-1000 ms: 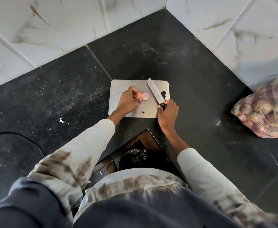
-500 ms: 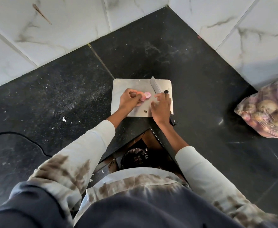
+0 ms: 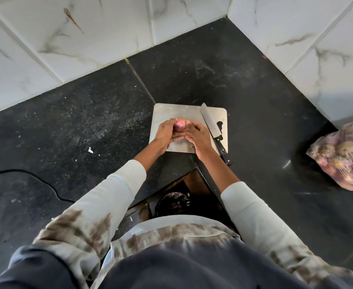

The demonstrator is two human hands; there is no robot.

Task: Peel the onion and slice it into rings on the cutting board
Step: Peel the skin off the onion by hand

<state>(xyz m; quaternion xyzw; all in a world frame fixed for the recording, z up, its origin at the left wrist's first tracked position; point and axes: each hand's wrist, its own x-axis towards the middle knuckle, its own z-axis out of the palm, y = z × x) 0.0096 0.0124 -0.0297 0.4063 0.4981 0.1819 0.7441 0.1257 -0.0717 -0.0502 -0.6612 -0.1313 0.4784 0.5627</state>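
A small pink onion [image 3: 180, 124] is held over the steel cutting board [image 3: 172, 111] between both hands. My left hand [image 3: 167, 133] grips it from the left, fingers curled under it. My right hand [image 3: 198, 135] holds its right side with fingertips on the skin. The knife [image 3: 212, 126] lies on the board's right part, blade pointing away, black handle over the near edge, with no hand on it.
A clear plastic bag of onions [image 3: 344, 157] sits on the black counter [image 3: 87, 122] at the right. White marble-look tiles [image 3: 87, 38] form the corner wall behind. A small scrap [image 3: 191, 146] lies on the board's near edge. A dark bin [image 3: 174, 202] stands below the counter's cut-out.
My right hand let go of the knife, which now lies on the board. It came over to the onion, and both hands lifted it together.
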